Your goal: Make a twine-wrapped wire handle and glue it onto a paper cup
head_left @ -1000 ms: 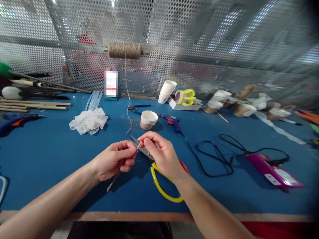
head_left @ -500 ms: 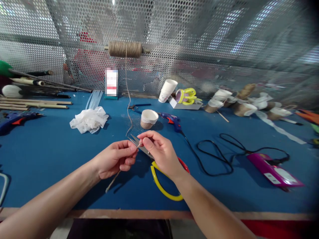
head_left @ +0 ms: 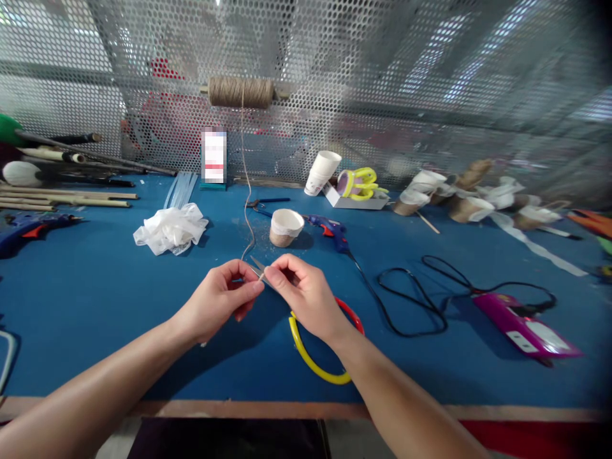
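Observation:
Above the table's middle, my left hand [head_left: 222, 296] and my right hand [head_left: 303, 293] pinch a short piece of twine [head_left: 261, 276] between their fingertips. Most of the twine is hidden by the fingers; a pale end peeks out below my left hand. Scissors with red and yellow handles [head_left: 313, 363] lie on the table under my right hand, blades parted and partly covered by it. Just beyond my hands stands a paper cup [head_left: 285, 228], its lower part wrapped in brown twine. A strand runs down from the twine spool [head_left: 241, 93] to near my fingertips.
Left of the cup lies a crumpled white cloth [head_left: 171, 228]. A blue glue gun [head_left: 332, 233] sits right of the cup, its cord leading towards a purple power strip [head_left: 523, 325]. Stacked cups [head_left: 322, 172], wrapped cups [head_left: 466, 209] and a second glue gun [head_left: 36, 231] are around.
My left hand has turned so its back faces up more, covering most of the hanging twine end. My right fingers have drawn in closer around the twine. The scissors have not moved.

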A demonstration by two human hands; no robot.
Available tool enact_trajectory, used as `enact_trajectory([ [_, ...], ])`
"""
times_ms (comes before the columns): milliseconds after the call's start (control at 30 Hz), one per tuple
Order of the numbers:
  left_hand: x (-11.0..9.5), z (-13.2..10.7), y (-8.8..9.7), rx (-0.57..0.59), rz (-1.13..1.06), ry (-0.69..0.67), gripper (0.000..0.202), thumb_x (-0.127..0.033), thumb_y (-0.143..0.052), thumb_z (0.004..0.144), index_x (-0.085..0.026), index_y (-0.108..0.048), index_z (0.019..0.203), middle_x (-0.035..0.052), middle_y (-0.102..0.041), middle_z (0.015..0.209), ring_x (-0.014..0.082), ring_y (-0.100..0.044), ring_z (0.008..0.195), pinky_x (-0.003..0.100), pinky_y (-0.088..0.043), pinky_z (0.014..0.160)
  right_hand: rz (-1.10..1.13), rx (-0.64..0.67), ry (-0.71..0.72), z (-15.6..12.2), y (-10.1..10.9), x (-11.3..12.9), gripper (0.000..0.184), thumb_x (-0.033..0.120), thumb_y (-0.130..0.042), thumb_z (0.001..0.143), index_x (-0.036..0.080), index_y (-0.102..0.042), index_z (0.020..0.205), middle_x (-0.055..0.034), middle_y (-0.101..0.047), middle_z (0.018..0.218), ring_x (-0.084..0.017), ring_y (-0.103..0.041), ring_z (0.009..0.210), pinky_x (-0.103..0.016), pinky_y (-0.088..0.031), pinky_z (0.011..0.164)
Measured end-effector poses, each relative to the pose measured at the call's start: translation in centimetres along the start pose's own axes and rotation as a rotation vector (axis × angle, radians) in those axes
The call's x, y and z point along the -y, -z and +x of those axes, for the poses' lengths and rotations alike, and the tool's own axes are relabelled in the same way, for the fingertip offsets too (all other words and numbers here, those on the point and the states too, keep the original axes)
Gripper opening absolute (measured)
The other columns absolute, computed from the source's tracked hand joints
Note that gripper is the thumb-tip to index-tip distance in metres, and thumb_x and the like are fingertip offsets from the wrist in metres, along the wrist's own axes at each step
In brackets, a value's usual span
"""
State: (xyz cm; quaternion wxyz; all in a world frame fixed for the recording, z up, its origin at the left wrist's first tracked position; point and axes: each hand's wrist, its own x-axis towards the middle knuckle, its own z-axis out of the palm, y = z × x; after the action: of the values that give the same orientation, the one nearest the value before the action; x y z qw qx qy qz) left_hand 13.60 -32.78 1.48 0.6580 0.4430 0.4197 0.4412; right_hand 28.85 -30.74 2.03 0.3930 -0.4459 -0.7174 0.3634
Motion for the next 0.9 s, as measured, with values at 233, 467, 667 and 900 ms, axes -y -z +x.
enact_trajectory([
  [233,-0.37,-0.06,-0.22,-0.086,0.206,-0.119,0.019,-0.025,-0.064,0.069,-0.015,-0.049,0.065,-0.0071,-0.045,0.048,0.0045,-0.038,0.041,0.017,-0.029,0.04,0.123,0.046,-0.056,0.08,0.2,0.14,0.02,0.036,-0.055,0.079,0.017,-0.053,0.072,0.0009,-0.051,0.064,-0.009,-0.044,0.056,-0.022,-0.037,0.051],
  [467,-0.3,-0.04,-0.02,-0.16,0.372,-0.232,0.016,-0.023,-0.064,0.069,-0.015,-0.05,0.064,-0.0038,-0.05,0.058,0.0064,-0.041,0.051,0.018,-0.03,0.045,0.146,0.079,-0.113,0.14,0.28,0.19,0.023,0.038,-0.056,0.078,0.017,-0.053,0.069,0.0027,-0.047,0.06,-0.008,-0.039,0.05,-0.022,-0.034,0.047],
  [667,0.04,-0.1,0.19,-0.212,0.588,-0.278,0.015,-0.024,-0.058,0.072,-0.016,-0.048,0.065,-0.0034,-0.049,0.06,0.008,-0.041,0.053,0.02,-0.033,0.049,0.074,0.087,-0.079,0.14,0.25,0.17,0.022,0.036,-0.054,0.079,0.016,-0.053,0.071,0.0024,-0.049,0.061,-0.007,-0.039,0.05,-0.021,-0.034,0.048],
  [900,0.28,0.05,0.32,-0.248,0.793,-0.351,0.011,-0.023,-0.056,0.074,-0.016,-0.049,0.069,-0.0027,-0.049,0.063,0.0092,-0.044,0.056,0.021,-0.035,0.053,-0.02,0.075,-0.002,0.03,0.05,-0.19,0.018,0.03,-0.051,0.082,0.015,-0.055,0.073,0.0004,-0.053,0.065,-0.01,-0.046,0.058,-0.022,-0.038,0.055],
])
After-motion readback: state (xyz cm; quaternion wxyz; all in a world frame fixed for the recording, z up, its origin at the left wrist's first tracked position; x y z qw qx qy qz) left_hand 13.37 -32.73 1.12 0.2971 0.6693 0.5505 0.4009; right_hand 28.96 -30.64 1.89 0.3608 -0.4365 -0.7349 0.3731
